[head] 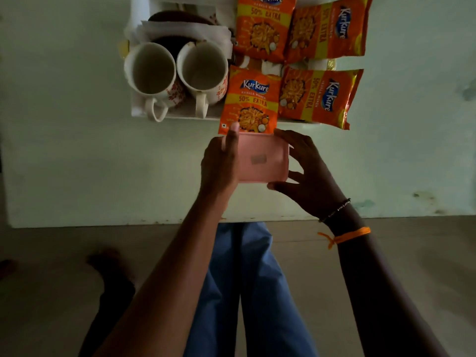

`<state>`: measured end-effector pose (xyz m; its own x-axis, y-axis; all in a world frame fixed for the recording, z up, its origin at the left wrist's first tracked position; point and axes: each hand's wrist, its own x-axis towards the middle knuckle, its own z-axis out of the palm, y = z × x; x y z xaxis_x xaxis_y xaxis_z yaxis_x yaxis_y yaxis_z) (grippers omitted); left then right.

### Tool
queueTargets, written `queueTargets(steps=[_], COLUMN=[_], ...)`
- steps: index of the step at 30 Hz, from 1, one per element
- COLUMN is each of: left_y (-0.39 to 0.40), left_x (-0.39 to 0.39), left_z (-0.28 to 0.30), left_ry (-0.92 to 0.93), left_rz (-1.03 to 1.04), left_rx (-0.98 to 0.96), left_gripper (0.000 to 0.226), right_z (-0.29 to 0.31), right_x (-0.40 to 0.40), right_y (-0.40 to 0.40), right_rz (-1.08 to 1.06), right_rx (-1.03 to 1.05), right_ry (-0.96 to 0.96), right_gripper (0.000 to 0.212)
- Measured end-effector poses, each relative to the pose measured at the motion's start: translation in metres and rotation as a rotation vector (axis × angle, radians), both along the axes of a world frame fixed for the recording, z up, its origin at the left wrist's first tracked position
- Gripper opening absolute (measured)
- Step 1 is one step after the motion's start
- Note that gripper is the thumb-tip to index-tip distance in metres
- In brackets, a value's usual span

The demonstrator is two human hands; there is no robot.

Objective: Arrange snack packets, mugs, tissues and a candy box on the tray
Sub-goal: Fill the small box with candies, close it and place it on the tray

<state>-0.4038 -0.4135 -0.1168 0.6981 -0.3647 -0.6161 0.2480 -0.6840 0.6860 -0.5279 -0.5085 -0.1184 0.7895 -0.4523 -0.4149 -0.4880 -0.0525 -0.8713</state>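
- Pink rectangular candy box (pixel 260 158) is held between both hands just above the pale desk (pixel 77 163), at the near edge of the white tray (pixel 180 115); its far edge touches or overlaps the bottom of the nearest snack packet.
- Left hand (pixel 221 161) is wrapped around the box's left side, thumb stretched up along the left edge, fingers hidden underneath.
- Right hand (pixel 306 168) is spread wide, fingertips pressing the box's right side and its far and near corners; the palm stays clear of the box.
- Four orange Kurkure snack packets lie on the right part of the tray in two rows: far left packet (pixel 264 24), far right packet (pixel 327 29), near left packet (pixel 251 99) and near right packet (pixel 319 97). The two right ones are turned sideways and overhang the tray.
- Two white ceramic mugs with red floral print stand upright side by side on the tray's left part, handles towards the person: left mug (pixel 150 70) and right mug (pixel 203 69). Both look empty.
- White folded tissues (pixel 180 30) lie behind the mugs; their number cannot be told.
- Right wrist carries a dark beaded bracelet (pixel 334 210) and an orange thread (pixel 345 235).
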Motion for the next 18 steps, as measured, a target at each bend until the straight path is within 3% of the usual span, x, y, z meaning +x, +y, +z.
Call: queueTargets(steps=[2,6,8,13,18], left_y=[0.006,0.017,0.02,0.023,0.018], left_x=[0.002,0.007,0.008,0.011,0.023], left_z=[-0.003,0.0,0.0,0.004,0.007], left_ry=[-0.04,-0.064,-0.069,-0.089,-0.095], left_rz=[0.014,0.027,0.016,0.143,0.198], left_rx=[-0.054,-0.223,-0.239,-0.22,-0.236], left_gripper=[0.048,0.032,0.03,0.044,0.042], right_z=[0.003,0.003,0.003,0.008,0.012], right_x=[0.006,0.029,0.043,0.07,0.078], right_y=[0.007,0.023,0.03,0.038,0.034], right_rz=[-0.128,-0.51,-0.582,-0.668,-0.629], right_rx=[0.096,0.33,0.353,0.182,0.148], right_ry=[-0.028,0.056,0.098,0.086,0.024], right_gripper=[0.079,0.018,0.029,0.055,0.054])
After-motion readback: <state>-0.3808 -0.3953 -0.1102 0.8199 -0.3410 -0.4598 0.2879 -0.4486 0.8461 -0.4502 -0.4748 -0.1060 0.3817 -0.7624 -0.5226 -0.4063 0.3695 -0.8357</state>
